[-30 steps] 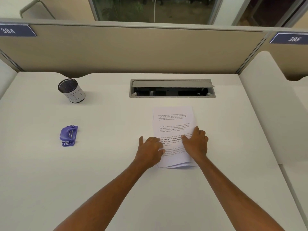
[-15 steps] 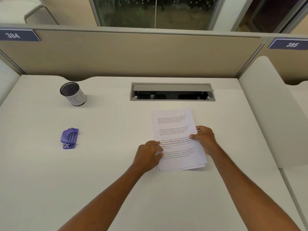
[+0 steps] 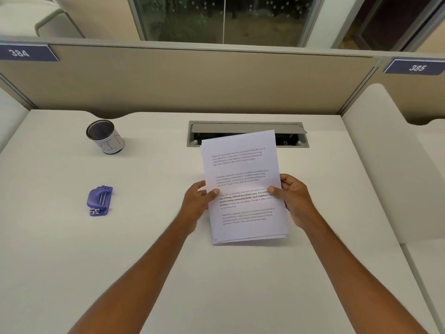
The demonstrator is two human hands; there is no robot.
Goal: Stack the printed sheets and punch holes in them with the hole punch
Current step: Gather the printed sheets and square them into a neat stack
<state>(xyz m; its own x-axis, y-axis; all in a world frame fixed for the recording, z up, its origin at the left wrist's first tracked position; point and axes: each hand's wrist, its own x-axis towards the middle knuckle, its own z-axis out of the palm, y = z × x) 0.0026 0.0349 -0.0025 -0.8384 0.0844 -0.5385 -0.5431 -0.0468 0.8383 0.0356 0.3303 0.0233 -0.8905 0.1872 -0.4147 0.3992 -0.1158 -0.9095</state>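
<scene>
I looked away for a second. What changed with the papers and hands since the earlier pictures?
The printed sheets, pressed flat before, are now gripped at both side edges by the left hand and right hand and raised off the desk. The hole punch and cup stayed put.

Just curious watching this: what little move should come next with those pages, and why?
Probably tap the sheets on the desk to square them: both hands, left and right, grip the sides, yet the bottom edges look uneven.
</scene>
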